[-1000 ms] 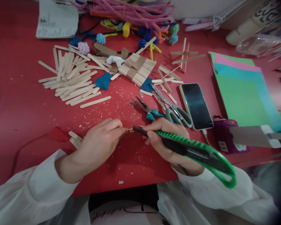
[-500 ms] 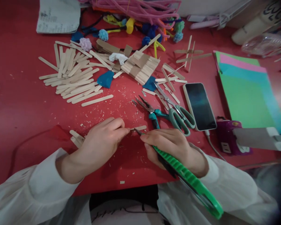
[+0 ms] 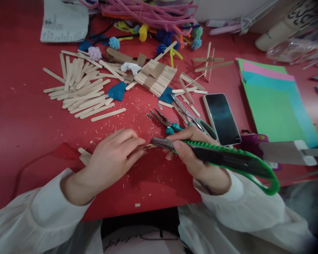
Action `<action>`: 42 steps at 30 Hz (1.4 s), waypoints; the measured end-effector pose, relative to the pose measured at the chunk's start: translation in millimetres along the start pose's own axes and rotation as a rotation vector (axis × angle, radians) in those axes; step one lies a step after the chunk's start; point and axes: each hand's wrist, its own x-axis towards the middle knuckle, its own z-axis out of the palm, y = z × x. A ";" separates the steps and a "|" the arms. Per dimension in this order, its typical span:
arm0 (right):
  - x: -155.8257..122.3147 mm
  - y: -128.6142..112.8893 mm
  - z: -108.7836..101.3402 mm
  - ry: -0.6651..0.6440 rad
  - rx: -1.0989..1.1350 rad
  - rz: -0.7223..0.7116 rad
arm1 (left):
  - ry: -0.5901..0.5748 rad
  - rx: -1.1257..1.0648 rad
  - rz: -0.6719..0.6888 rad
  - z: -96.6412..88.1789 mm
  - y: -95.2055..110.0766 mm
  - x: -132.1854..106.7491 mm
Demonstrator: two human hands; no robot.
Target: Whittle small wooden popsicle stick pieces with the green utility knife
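The red table (image 3: 23,106) carries everything, with the coloured sheets (image 3: 275,102) lying flat toward its right side. Next in size comes the heap of loose sticks (image 3: 82,100), spread beyond the left hand (image 3: 116,151). That hand is closed in a fingertip pinch; the right hand (image 3: 198,155) is wrapped around a green cutter (image 3: 222,155), thumb along its side and the handle end pointing out past the wrist. Scissors (image 3: 184,109) and pliers (image 3: 170,130) lie just beyond the right hand, which partly hides both.

The wooden stick (image 3: 148,146) in the left hand's pinch sits low between the two hands, near the front of the table. The cutter's front end is right at it, though whether the edge is biting cannot be told. The step in hand looks like shaving or trimming this stick; the next move seems to call for a steady pinch, light pressure and left fingertips kept clear of the edge. Smallest are the pale shavings and one square offcut (image 3: 137,205) near the table's front edge.
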 end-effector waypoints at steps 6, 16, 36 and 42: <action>4.5 1.8 -0.2 -0.106 -0.160 -0.245 | -0.072 0.019 0.022 3.3 1.3 -1.7; 9.4 4.0 -1.5 -0.141 -0.246 -0.472 | -0.065 0.012 0.041 4.8 -0.5 -2.6; 4.0 2.7 4.1 -0.329 -0.292 -0.656 | -0.047 -0.027 0.023 4.3 0.6 0.0; 1.3 4.3 2.2 -0.172 -0.112 -0.095 | -0.043 -0.014 0.025 4.2 0.3 -1.3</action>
